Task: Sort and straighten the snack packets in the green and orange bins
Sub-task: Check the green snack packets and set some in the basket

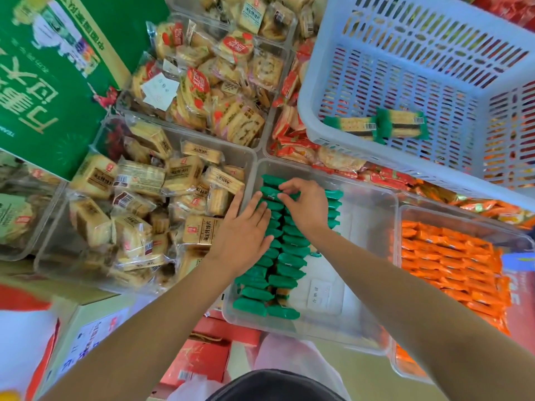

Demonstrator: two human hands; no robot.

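A clear plastic bin [367, 256] in the middle holds green snack packets [285, 267] lined up in rows along its left side. My left hand [243, 233] lies flat with straight fingers on the left row near the far end. My right hand [304, 204] has curled fingers pinching a green packet [270, 195] at the far end of the rows. To the right, another clear bin [463, 212] holds neat rows of orange packets [451, 261].
A white slotted basket [347, 82] at the back right holds two green-ended packets [382, 125]. Clear bins of beige biscuit packs [150, 204] fill the left and back. Red packets [292, 134] lie behind the green bin. Cartons sit below.
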